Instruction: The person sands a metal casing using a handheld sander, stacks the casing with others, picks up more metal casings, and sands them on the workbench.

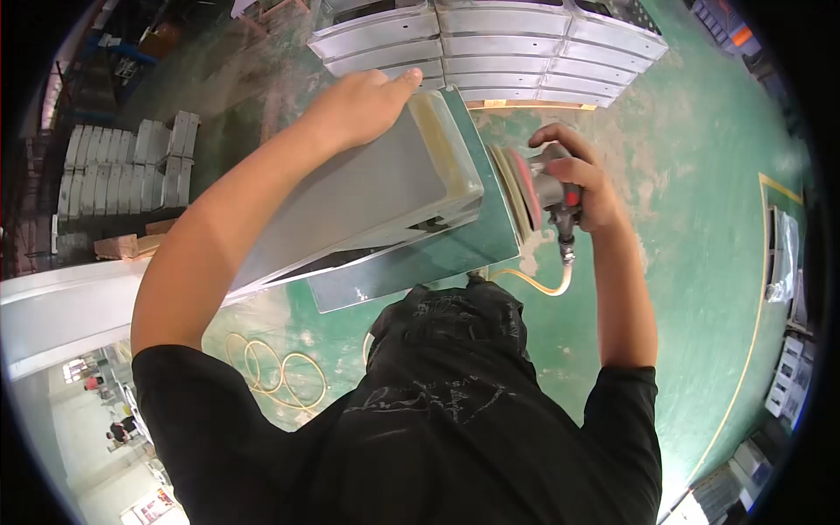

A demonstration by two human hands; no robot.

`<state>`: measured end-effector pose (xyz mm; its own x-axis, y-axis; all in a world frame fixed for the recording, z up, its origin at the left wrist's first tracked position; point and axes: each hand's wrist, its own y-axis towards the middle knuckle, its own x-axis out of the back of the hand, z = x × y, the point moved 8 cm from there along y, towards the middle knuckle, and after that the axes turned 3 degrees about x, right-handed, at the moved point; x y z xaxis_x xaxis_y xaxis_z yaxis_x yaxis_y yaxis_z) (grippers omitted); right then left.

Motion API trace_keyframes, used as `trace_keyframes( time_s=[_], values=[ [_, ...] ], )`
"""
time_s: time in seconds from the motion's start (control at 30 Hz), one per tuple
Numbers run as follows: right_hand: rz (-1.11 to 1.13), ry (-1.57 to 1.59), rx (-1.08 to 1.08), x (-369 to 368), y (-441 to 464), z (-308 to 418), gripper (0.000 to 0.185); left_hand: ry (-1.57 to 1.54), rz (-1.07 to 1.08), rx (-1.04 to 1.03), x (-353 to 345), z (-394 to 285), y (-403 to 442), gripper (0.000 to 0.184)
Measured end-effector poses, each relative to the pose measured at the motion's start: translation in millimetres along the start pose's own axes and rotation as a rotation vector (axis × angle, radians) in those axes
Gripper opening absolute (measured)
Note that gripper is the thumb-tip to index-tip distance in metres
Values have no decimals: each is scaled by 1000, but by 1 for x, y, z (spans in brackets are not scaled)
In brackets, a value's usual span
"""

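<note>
A long grey metal box [350, 188] lies slantwise on a dark green board [477, 241]. My left hand [367, 105] rests on the far edge of the box, its thumb stretched toward the box's right end. To the right of that end, my right hand [582, 179] is wrapped round an air sander [551, 188]. The sander is tilted on its side, its round pad facing left, close to the end of the box and the board's edge. Whether the pad touches the metal cannot be made out. A yellowish hose [556, 289] runs from the sander's lower end.
Stacked metal housings [499, 52] stand on a wooden pallet ahead. More metal parts [127, 171] are stacked at the left. Coiled yellow hose [280, 372] lies on the green floor at lower left. Parts also line the right edge. Distant people are at far lower left.
</note>
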<state>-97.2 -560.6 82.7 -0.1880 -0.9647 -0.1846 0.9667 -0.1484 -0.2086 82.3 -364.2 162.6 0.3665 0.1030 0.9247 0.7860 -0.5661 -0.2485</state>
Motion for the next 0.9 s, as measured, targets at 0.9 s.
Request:
trace_keyframes(
  time_s=[0.9],
  values=[
    [-122,-1543,424,-181,16,161,26,-659,447,142,6,98,-41,87]
  ],
)
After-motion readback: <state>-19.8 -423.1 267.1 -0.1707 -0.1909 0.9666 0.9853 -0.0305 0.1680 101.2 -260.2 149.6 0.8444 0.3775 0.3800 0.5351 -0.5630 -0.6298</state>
